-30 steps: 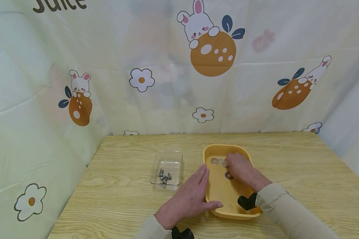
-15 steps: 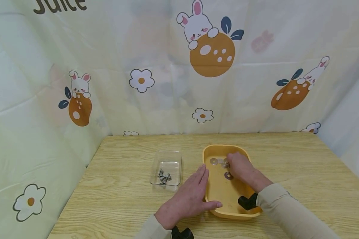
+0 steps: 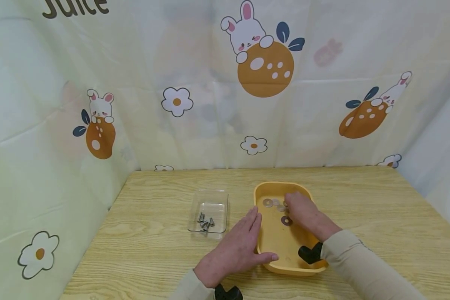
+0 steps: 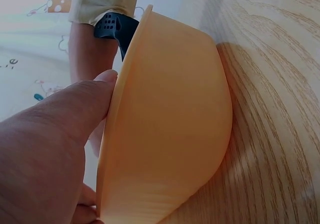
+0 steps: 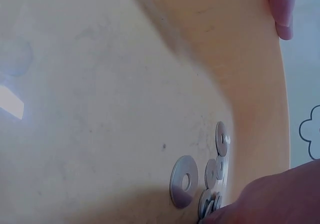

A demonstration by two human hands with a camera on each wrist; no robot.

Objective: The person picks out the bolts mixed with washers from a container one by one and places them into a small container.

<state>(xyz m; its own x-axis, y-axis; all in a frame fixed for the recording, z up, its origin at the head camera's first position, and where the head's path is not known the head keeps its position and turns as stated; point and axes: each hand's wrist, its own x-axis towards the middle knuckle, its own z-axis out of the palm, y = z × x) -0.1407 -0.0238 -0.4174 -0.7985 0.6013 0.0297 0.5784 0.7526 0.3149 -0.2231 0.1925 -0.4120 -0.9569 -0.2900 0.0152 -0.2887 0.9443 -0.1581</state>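
An orange tray (image 3: 281, 246) stands on the table with several flat metal washers (image 3: 268, 203) in its far end. My left hand (image 3: 236, 246) rests along the tray's left rim, fingers straight and thumb reaching over the near left corner. Its thumb (image 4: 100, 86) touches the rim in the left wrist view. Inside the tray, my right hand (image 3: 301, 210) reaches down at the far right with bent fingers. In the right wrist view that hand (image 5: 280, 196) touches a cluster of washers (image 5: 211, 174) by the tray wall; its fingertips are mostly hidden, so a grip cannot be confirmed.
A clear plastic box (image 3: 215, 208) with several small screws (image 3: 205, 223) stands left of the tray. The wooden table (image 3: 142, 250) ends at a patterned cloth backdrop (image 3: 210, 125) behind and at the sides.
Both hands stay nearly in place. Beside the right fingertips the washers have shifted slightly; the tray has not visibly moved on the table.
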